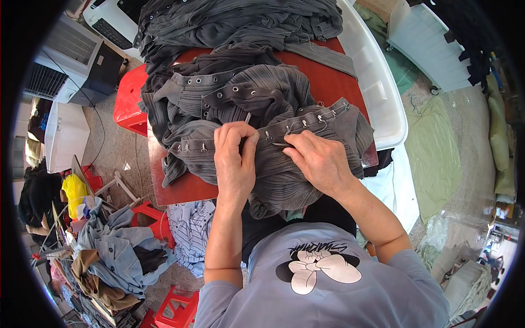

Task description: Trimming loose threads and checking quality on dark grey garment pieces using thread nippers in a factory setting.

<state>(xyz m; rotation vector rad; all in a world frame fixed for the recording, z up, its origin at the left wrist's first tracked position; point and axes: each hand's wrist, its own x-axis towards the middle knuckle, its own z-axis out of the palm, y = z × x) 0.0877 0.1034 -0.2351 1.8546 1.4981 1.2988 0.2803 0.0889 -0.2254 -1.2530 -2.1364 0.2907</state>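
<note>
Together, both hands (235, 150) (322, 158) curl down onto the ribbed grey fabric (281, 183).

Bright overall, with curved, black-rimmed edges where detail seems slightly soft.

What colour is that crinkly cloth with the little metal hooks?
The crinkly cloth is dark grey, with fine ribbed lines; the head view shows it best.

Bare red tabletop (334, 76) shows beyond the hook-trimmed ribbed garment (281, 177), bounded by heaped grey garments (240, 24) and 1 white tub (400, 119).
</note>
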